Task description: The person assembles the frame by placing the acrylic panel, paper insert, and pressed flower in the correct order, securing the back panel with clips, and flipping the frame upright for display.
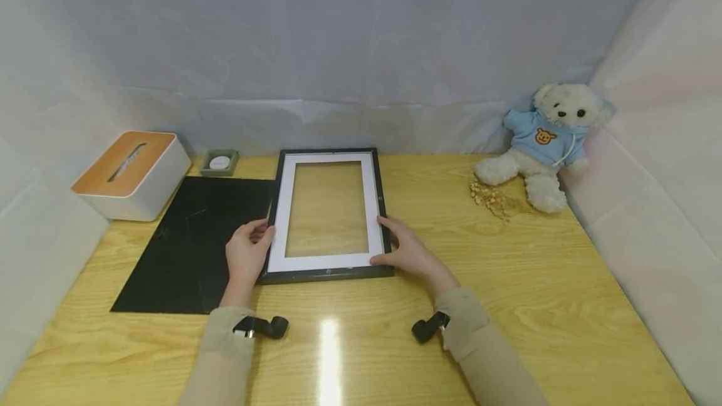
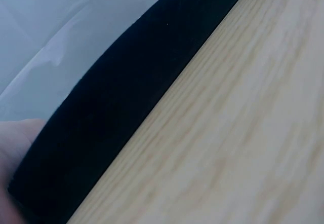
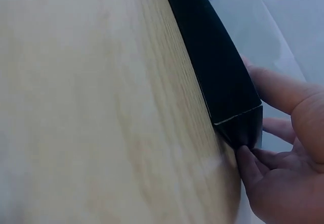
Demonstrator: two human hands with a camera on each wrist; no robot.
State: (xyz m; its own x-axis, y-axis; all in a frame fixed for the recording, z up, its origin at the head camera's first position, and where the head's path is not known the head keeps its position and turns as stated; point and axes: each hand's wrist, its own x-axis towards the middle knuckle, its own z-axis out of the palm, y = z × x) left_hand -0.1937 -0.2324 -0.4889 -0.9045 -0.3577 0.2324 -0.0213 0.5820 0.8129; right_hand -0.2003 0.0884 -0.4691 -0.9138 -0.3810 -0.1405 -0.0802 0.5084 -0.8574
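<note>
A black picture frame with a white mat inside it lies in the middle of the wooden table. My left hand grips its left side near the lower corner, the thumb on the edge. On the opposite side my right hand holds the frame, its thumb lying over the lower right part. The right wrist view has the fingers of the right hand curled at the corner of the frame. In the left wrist view the dark frame side hides most of the left hand.
A black backing board lies left of the frame, partly behind the left hand. Further left stands a tissue box, with a small green square holder beside it. A teddy bear sits at the back right by brown crumbs.
</note>
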